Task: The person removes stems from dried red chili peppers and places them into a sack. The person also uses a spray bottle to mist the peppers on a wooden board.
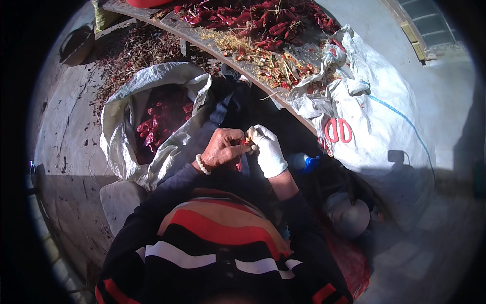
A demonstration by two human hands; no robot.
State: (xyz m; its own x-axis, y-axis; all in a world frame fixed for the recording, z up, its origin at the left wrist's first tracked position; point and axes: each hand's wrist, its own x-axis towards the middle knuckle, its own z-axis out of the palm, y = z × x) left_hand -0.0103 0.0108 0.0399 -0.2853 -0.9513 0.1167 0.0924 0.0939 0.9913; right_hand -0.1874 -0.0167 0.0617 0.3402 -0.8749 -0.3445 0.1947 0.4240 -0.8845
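Note:
My left hand (pixel 224 147), bare and with a beaded bracelet at the wrist, grips a piece of dried red chili (pixel 243 142) in front of my body. My right hand (pixel 267 148), in a white glove, pinches the same piece at its other end, so the fingertips of both hands nearly meet. Part of the chili is hidden by the fingers. To the left stands an open white woven sack (pixel 114 125) with dried red chilies (pixel 152 127) inside. Beyond my hands, a heap of dried red chilies (pixel 273 26) lies on a wooden table (pixel 212 47), among yellow seeds and stalks.
A large, full white woven sack (pixel 391 121) leans at the table's right end, with red-handled scissors (pixel 338 130) on its side. Stalks and debris (pixel 140 49) cover the floor at upper left, near a basket (pixel 78 45). A blue-capped container (pixel 303 161) is below right of the table.

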